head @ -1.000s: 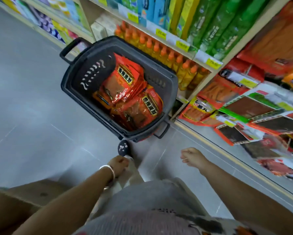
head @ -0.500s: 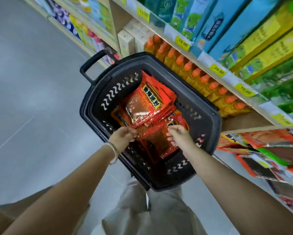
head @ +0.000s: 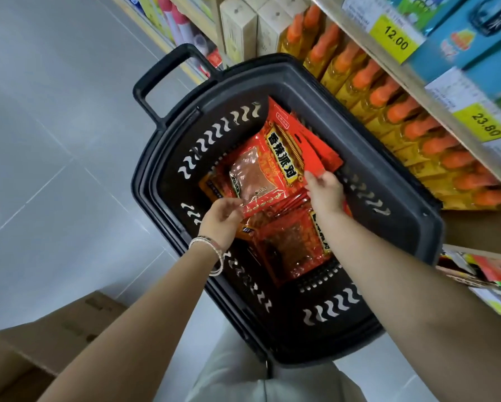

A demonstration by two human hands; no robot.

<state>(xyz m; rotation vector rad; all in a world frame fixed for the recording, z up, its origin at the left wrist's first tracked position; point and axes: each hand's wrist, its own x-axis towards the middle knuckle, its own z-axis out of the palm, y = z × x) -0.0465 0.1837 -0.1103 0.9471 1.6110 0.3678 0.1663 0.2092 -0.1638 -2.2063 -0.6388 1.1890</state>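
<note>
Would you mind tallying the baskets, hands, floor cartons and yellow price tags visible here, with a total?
Basket: 1
Hands: 2 (left hand, right hand, both gripping packets)
Floor carton: 1
Yellow price tags: 2
Total: 6

Bright, even overhead store light, cool white. Floor at 9 o'clock washed pale, soft sheen, faint shadows only. Glare patches on clear window of top snack packet. Basket interior dark, detail low. Wide-angle bend strong toward edges. Price labels at 1 to 3 o'clock smeared by blur. Centre sharp.
</note>
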